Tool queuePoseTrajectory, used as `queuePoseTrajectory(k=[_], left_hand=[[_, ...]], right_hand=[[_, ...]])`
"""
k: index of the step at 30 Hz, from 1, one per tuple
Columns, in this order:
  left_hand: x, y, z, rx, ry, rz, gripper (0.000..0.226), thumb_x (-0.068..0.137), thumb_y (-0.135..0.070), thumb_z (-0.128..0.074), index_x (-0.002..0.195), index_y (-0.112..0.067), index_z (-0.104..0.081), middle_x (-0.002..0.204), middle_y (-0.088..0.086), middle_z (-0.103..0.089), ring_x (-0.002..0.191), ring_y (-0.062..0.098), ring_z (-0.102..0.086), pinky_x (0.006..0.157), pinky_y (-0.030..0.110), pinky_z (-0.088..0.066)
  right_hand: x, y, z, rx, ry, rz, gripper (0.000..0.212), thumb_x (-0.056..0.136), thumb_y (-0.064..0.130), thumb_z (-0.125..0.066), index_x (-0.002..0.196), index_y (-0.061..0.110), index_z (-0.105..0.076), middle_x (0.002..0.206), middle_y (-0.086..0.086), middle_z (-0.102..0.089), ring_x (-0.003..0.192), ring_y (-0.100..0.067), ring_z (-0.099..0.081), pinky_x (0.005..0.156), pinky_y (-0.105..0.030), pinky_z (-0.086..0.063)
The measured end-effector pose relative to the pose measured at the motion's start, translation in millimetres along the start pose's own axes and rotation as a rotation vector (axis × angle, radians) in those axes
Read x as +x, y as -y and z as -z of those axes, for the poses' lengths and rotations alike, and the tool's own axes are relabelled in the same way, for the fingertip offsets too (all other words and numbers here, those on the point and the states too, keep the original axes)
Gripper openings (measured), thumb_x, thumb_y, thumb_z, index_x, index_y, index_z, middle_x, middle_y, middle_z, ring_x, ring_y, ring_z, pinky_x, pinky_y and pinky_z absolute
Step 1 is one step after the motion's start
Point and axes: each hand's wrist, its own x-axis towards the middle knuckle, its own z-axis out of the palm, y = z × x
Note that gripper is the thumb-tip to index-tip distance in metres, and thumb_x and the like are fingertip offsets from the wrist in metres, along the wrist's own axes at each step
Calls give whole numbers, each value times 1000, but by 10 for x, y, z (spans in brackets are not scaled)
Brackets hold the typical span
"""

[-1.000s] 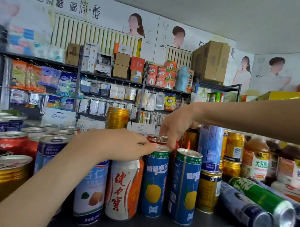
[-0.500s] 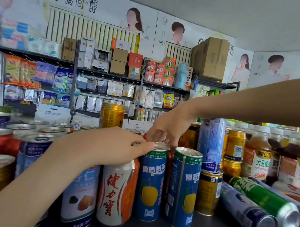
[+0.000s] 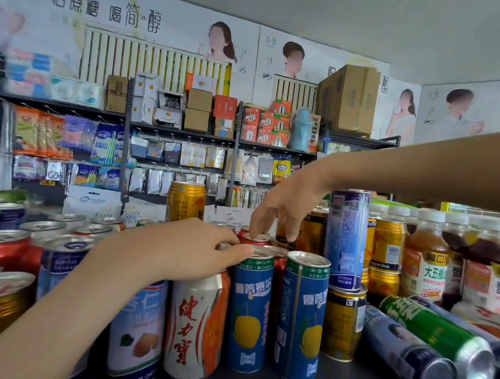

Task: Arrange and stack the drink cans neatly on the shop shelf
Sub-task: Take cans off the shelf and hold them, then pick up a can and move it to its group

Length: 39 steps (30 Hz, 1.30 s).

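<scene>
Right hand [image 3: 285, 210] slack-fingered over red can [image 3: 256, 240] — left hand [image 3: 184, 252] atop white can [image 3: 196, 323], grip unclear

On my feed the 2 blue cans [image 3: 250, 311] are glossy printed metal with bare silvery lids, and the white-and-orange can [image 3: 195, 329] looks the same. The gold can [image 3: 186, 201] is shinier, almost foil-like. The bottles [image 3: 427, 269] are clear smooth plastic with matt white caps. The boxes [image 3: 348, 99] up top are plain matt cardboard, and the shelf [image 3: 350, 374] is dark and matt.

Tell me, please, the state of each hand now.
Left hand: lies over the white-orange can; grip cannot be told.
Right hand: open, fingertips on the red can.
</scene>
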Motion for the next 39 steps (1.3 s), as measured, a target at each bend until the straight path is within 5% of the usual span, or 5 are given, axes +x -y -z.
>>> queuePoseTrajectory(k=[2,4,8,14,39], left_hand=[[3,12,17,2,-33,-1,56,88,-66,-26,135,-40,-42,122,-8,-59,102,7,-56,90,27,-47],[-6,9,35,0,-79,-2,56,87,-66,-33,135,-38,-43,126,-8,-58,108,7,-55,93,28,-47],[-76,-71,62,-25,-286,-6,55,87,-62,-40,135,-36,-44,131,-10,-54,113,8,-52,96,29,-45],[-131,-448,-10,-72,-512,-111,45,89,-55,-43,127,-33,-51,128,-12,-56,112,6,-51,92,26,-41],[-66,-1372,-384,9,-513,165,44,93,-49,-43,133,-30,-45,137,-10,-48,127,10,-42,111,44,-26]], right_hand=[[-220,43,33,-36,-102,-6,50,85,5,-67,126,29,-53,104,15,-61,86,18,-58,70,-4,-46],[-521,92,92,-46,-170,55,55,86,1,-64,134,22,-47,131,5,-55,118,1,-50,93,-16,-42],[-1059,78,65,22,-550,47,46,91,14,-60,134,22,-46,128,10,-50,119,-3,-44,88,-10,-36],[-1489,-324,-465,285,-1050,-117,41,89,40,-59,125,22,-51,125,-1,-56,114,-17,-53,98,-35,-43],[-1069,-603,-985,584,-1105,50,82,82,46,-68,143,7,-30,133,-11,-50,97,-16,-45,76,-28,-39]])
